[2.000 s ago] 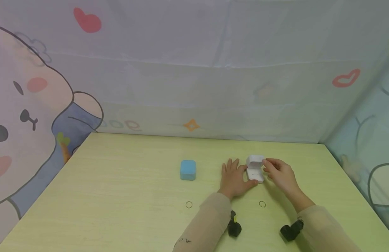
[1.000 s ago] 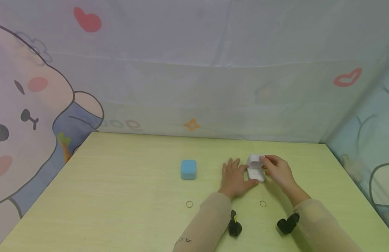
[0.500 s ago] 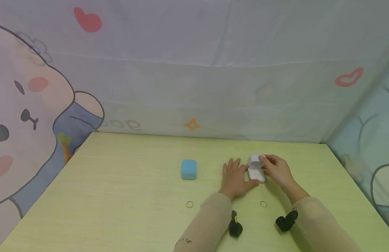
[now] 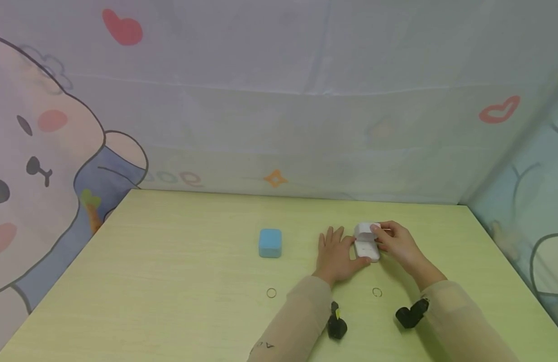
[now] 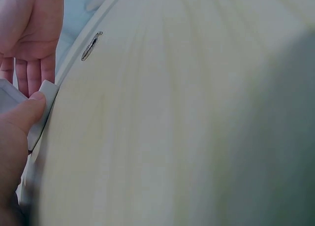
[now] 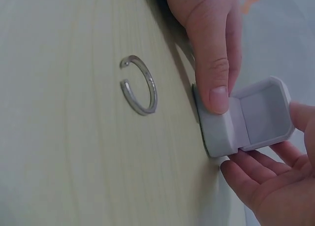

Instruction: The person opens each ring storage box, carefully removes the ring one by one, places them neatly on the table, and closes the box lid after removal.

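Observation:
A small white ring box [image 4: 367,250] stands on the table with its lid [image 6: 266,110] raised. My left hand [image 4: 335,257] holds the base, thumb at the front edge and index finger at the left side, other fingers spread on the table. With thumb and fingers, my right hand [image 4: 400,247] grips the right side of the lid. In the right wrist view the left thumb [image 6: 216,88] presses on the base's front. A silver open-ended ring [image 6: 152,90] lies on the table in front of the box.
A blue box [image 4: 270,243], lid down, stands left of the left hand. Another thin ring [image 4: 267,292] lies in front of it, near the left sleeve [image 4: 297,319]. Behind the table [image 4: 170,251] hangs a printed cloth [image 4: 243,115].
My right hand has shifted slightly left and back, its thumb coming onto the front of the lid. The left hand and the box stay in place.

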Demonstrator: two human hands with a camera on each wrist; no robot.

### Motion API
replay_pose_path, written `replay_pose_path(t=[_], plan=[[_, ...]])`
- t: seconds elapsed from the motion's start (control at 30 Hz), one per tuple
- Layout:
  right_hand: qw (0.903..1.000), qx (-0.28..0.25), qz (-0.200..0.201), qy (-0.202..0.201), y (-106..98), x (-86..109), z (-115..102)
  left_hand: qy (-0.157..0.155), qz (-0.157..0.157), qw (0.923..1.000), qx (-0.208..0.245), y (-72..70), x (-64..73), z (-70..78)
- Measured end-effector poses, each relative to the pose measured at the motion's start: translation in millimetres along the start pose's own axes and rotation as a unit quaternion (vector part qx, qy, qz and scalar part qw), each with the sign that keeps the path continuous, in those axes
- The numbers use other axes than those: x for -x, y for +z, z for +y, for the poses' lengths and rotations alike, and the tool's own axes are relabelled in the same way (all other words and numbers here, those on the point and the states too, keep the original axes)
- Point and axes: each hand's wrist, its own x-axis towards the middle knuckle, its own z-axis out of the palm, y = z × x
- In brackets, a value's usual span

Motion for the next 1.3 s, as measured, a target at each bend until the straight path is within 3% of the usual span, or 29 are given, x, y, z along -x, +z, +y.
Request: replay_pose_path(t=[0.73,1.03,1.3], plan=[[0.9964,-0.043,-0.058,-0.043,-2.4,2.5,4.5,0.002,0.005,1.0,-0.004,-1.1,0.5,-1.2],[0.9954,-0.05,-0.071,-0.042,-4.5,2.5,7.3,-0.004,0.001,1.0,0.004,0.9,-1.9,-3.7],[0.9903,-0.073,-0.108,-0.048,-8.8,1.5,8.2,0.003,0.003,1.0,0.0,1.1,-2.2,-3.7]])
